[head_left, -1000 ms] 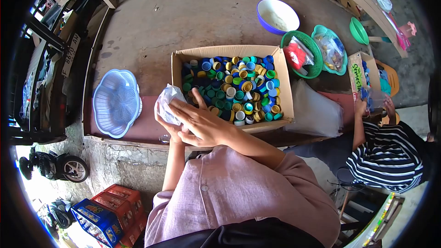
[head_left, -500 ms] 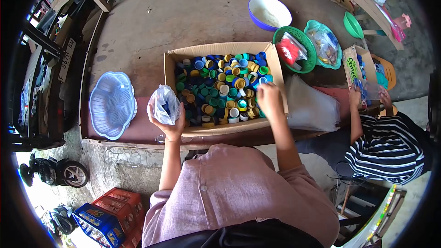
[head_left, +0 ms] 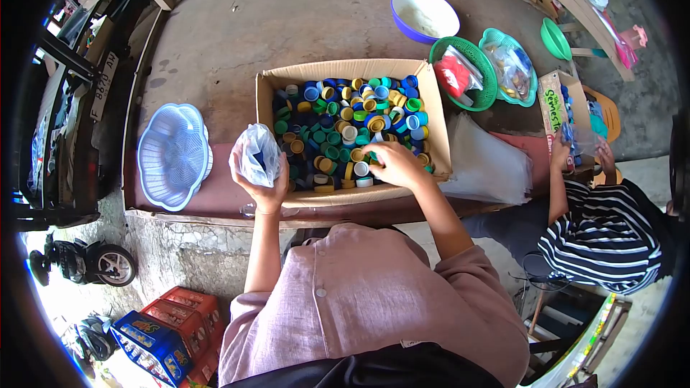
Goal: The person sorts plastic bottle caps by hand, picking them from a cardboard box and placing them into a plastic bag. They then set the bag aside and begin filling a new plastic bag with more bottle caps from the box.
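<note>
A cardboard box (head_left: 345, 70) on the table holds many loose bottle caps (head_left: 330, 136) in blue, green, yellow and white. My left hand (head_left: 267, 194), at the box's left side, is closed around a clear plastic bag (head_left: 257, 152) with something dark blue inside. Over the caps in the right half of the box is my right hand (head_left: 399, 164). Its thumb and forefinger are apart, near a white cap (head_left: 361, 169), and no held cap shows between them. The other fingers are partly hidden.
A pale blue plastic basket (head_left: 174, 158) stands left of the box. To the right lie flat clear plastic bags (head_left: 489, 165). Beyond are a green basket (head_left: 491, 93), a purple-rimmed bowl (head_left: 406, 29) and a teal basket (head_left: 530, 97). A person in a striped top (head_left: 604, 233) handles things at the right.
My right hand has moved left and slightly down over the caps, from the box's right edge towards its middle. My left hand still holds the bag in nearly the same place.
</note>
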`<state>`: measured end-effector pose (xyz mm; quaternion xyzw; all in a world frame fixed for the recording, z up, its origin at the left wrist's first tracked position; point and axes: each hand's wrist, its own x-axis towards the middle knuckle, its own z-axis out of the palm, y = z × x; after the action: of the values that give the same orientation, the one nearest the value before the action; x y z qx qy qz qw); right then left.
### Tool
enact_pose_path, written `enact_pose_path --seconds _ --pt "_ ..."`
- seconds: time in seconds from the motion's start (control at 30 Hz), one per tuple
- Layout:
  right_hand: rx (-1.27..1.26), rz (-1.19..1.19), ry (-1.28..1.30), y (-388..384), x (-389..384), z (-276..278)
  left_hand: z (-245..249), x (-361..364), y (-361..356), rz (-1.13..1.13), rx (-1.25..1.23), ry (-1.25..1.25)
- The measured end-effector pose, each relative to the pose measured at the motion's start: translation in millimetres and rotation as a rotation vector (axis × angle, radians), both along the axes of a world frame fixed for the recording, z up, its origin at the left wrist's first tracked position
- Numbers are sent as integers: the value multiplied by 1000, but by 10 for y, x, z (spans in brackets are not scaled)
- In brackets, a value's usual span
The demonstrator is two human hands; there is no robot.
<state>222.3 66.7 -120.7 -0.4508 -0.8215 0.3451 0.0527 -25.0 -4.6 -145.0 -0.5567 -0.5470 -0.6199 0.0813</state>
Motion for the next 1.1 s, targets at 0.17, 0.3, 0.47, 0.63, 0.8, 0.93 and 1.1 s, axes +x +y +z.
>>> enact_pose_path --seconds 0.17,0.3,0.47,0.63,0.8,0.93,1.1 --pt "134 202 -100 -38 -379 -84 19 19 -33 6 -30 -23" --pt "433 295 -165 -68 -479 -279 23 20 -35 10 -52 -4" --pt "251 341 -98 10 -399 -181 38 17 -35 6 -65 -1" --pt "336 297 203 78 -335 -350 23 9 -37 16 -68 7" --pt "309 303 75 56 -343 -290 1 4 -44 25 -80 11" --pt "385 350 -142 10 -407 -241 -58 -4 -47 37 -77 8" --pt "383 287 152 61 -386 -264 -59 -10 -44 37 -65 4"
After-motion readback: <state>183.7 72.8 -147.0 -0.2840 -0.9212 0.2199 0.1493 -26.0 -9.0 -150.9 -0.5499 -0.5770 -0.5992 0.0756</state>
